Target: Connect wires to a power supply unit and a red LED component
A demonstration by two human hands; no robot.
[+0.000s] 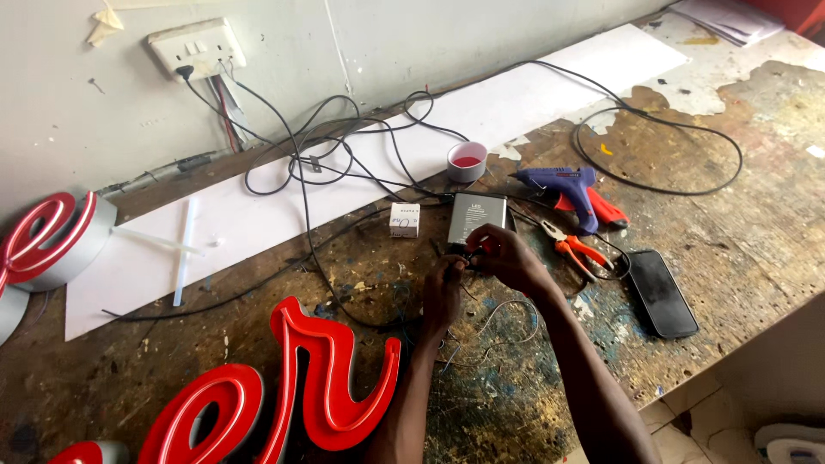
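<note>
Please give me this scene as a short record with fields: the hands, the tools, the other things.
left hand: pinches thin wires
right hand: on the wires at the grey power supply box
tools: blue glue gun, orange pliers
other: black phone, tape roll, red sign letters, wall socket
surface: paint-stained workbench

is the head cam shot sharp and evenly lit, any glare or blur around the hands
Head view: soft, even daylight with faint shadows; glare only on the glossy red channel letters and the black phone screen; the thin wires between left hand and right hand are too fine and soft to resolve.
</note>
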